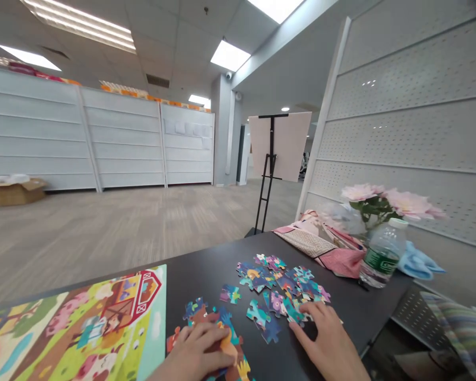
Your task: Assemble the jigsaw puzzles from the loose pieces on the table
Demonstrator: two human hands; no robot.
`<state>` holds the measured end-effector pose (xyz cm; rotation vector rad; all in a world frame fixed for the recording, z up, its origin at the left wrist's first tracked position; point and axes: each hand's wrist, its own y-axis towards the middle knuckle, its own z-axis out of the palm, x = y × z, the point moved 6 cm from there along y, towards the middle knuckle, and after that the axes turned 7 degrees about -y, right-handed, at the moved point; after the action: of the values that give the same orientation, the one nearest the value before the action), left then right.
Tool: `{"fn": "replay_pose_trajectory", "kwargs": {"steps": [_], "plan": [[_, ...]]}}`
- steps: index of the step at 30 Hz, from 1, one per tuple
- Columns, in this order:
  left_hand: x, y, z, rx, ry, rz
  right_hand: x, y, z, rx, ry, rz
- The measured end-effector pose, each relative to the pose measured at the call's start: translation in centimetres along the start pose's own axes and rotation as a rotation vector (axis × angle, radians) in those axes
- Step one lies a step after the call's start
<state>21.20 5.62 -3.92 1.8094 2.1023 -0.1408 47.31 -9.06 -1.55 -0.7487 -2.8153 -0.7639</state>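
My left hand lies with its fingers spread over a joined patch of jigsaw puzzle at the table's near edge, hiding part of it. Brown, blue and orange shapes show on that patch. To the right, my right hand rests at the near side of a heap of loose puzzle pieces, thumb and fingers apart. Its fingertips touch or nearly touch a teal piece; no piece shows in its grasp. A single loose piece sits between the patch and the heap.
A farm picture board covers the table's left side. On the right stand a water bottle, pink flowers, a pink patterned cloth and a blue cloth. An easel stands beyond the black table.
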Motion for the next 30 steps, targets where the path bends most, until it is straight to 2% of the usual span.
{"fn": "replay_pose_trajectory", "kwargs": {"steps": [6, 11, 18, 21, 24, 27, 30], "plan": [[-0.6, -0.3, -1.2, -0.06, -0.073, 0.013, -1.0, 5.6, 0.8, 0.144, -0.01, -0.076], [-0.9, -0.4, -2.0, -0.059, -0.062, -0.009, -1.7, 7.2, 1.5, 0.244, 0.006, -0.061], [1.3, 0.1, 0.7, -0.013, -0.076, 0.003, -2.6, 8.2, 0.3, 0.256, 0.146, -0.047], [1.9, 0.4, 1.5, -0.019, -0.064, 0.021, -2.2, 8.7, -0.4, 0.186, 0.176, -0.044], [1.0, 0.7, 0.9, -0.015, -0.072, 0.066, 1.3, 8.9, -1.0, 0.137, 0.258, -0.1], [-0.7, 1.2, 0.3, -0.023, -0.073, 0.12, 8.7, 8.3, -0.4, 0.251, 0.41, -0.298], [-1.4, 2.1, 1.7, -0.007, -0.018, 0.154, 16.3, 7.1, 1.1, 0.373, 0.507, -0.463]]}}
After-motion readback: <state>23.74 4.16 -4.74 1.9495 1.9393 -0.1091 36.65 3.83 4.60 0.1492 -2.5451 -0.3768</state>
